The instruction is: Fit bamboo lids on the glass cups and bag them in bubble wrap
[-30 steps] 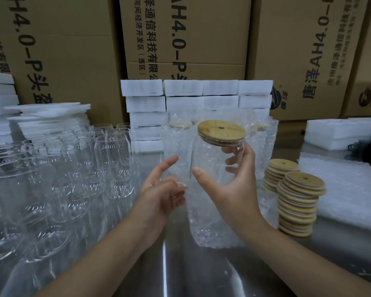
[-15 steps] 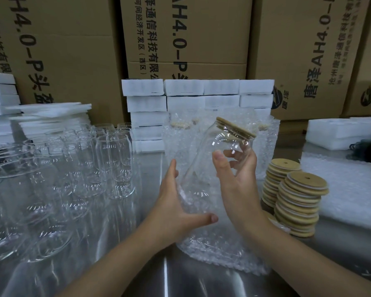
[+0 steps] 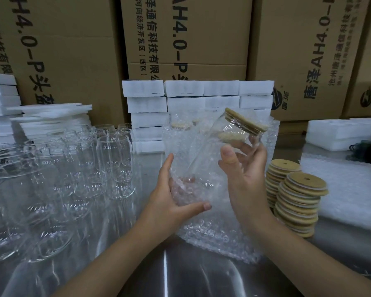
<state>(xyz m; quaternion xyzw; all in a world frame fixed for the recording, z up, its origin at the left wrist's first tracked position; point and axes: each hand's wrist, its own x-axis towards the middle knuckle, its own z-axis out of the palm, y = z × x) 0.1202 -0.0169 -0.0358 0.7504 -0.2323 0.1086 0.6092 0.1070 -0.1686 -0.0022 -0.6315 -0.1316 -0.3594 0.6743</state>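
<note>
Two hands meet in our head view. Our right hand (image 3: 244,174) curls round the tilted clear glass cup (image 3: 214,151) just below its round bamboo lid (image 3: 245,120). Our left hand (image 3: 176,202) grips the clear bubble-wrap bag (image 3: 214,230) – the cup's base sits in its mouth.

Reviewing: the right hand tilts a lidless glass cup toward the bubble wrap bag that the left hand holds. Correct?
Not lidless: the head view shows a bamboo lid fitted on the glass cup. Otherwise yes: the right hand tilts it toward the bubble wrap bag that the left hand holds.
</note>
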